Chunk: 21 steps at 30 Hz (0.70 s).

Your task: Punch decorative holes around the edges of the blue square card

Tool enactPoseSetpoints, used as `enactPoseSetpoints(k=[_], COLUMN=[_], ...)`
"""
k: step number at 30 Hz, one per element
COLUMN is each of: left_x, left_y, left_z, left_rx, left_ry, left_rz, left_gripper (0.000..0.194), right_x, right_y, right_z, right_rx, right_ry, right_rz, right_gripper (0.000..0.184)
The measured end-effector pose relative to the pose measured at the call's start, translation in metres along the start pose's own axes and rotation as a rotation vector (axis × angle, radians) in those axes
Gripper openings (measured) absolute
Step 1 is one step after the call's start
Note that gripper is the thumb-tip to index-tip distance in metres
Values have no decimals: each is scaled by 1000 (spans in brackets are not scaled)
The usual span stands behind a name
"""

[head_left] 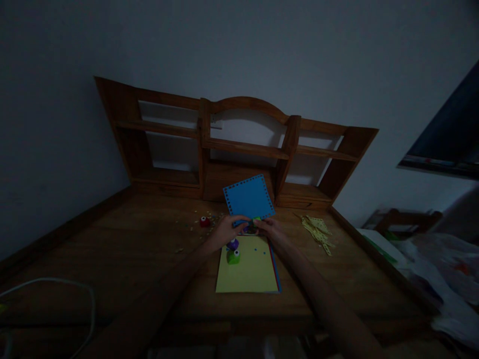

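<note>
A blue sheet of paper (250, 196) with a row of punched holes along its edges tilts up at the back of the desk. My left hand (229, 229) is closed on its near edge. My right hand (270, 227) is closed around a small green paper punch (256, 220) at that same edge; fingers and dim light hide much of it. Below the hands lies a stack of coloured paper with a yellow sheet (249, 274) on top. A purple punch (232, 244) and a light green punch (234, 257), each with an eye, sit on its left side.
A red punch (204, 222) stands left of my hands among scattered paper bits (192, 229). Yellow punched strips (317, 230) lie to the right. A wooden shelf (247, 145) rises behind. A white cable (56, 280) loops at the left, and plastic bags (445, 264) are beyond the right edge.
</note>
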State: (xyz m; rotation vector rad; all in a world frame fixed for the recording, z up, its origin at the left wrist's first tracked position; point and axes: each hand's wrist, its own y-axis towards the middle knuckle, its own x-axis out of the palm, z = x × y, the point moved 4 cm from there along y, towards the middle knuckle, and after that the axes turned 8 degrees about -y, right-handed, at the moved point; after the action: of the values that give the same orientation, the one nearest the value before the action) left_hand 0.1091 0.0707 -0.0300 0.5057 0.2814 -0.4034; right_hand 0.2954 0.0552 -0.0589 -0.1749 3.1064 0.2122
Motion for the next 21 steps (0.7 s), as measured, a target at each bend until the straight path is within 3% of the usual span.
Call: enactPoseSetpoints(k=[17,21], left_x=[-4,-3], left_y=[1,2], left_z=[2,1], left_rx=[-14,-24], left_ry=[6,-7], left_rz=[-27,-34], left_gripper=[20,20], right_x=[-1,-1], right_y=[4,3], right_z=[6,7], right_rx=[-24,29], right_ry=[-65,-59], right_rz=[12,-1], right_gripper=[28,31])
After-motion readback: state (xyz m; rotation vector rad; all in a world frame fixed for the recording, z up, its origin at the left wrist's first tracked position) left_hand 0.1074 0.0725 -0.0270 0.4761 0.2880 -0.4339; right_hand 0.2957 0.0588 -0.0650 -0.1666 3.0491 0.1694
